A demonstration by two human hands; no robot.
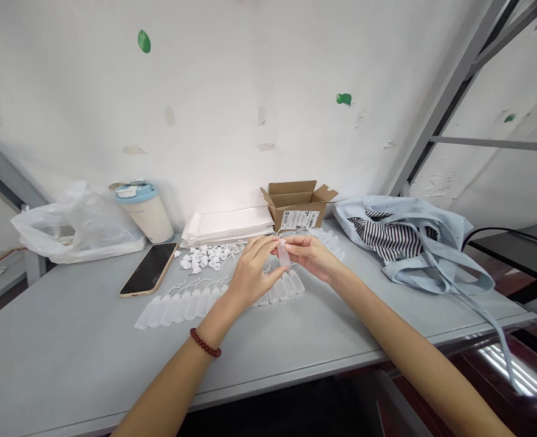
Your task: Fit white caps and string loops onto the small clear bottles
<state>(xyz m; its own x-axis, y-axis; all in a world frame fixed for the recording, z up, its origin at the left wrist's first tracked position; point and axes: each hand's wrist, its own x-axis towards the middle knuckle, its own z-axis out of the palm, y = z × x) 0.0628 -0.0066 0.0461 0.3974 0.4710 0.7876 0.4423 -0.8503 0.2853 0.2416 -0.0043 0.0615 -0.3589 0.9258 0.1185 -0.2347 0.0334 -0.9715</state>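
Note:
Between my two hands, over the middle of the grey table, is a small translucent bottle, held upright. My left hand [254,270] has its fingers closed around the bottle [283,255] from the left, the thumb near its lower end. The fingertips of my right hand [311,255] pinch at its white top. A row of similar bottles [184,305] with thin tubes lies on the table, partly hidden behind my left hand. White caps [205,258] sit in a loose pile behind that row. More bottles [332,243] lie behind my right hand.
A phone [149,270] lies left of the caps, with a lidded cup [145,212] and plastic bag [79,224] behind it. White flat packs [227,224] and an open cardboard box [298,212] stand at the wall. A light-blue cloth bag [446,243] lies right.

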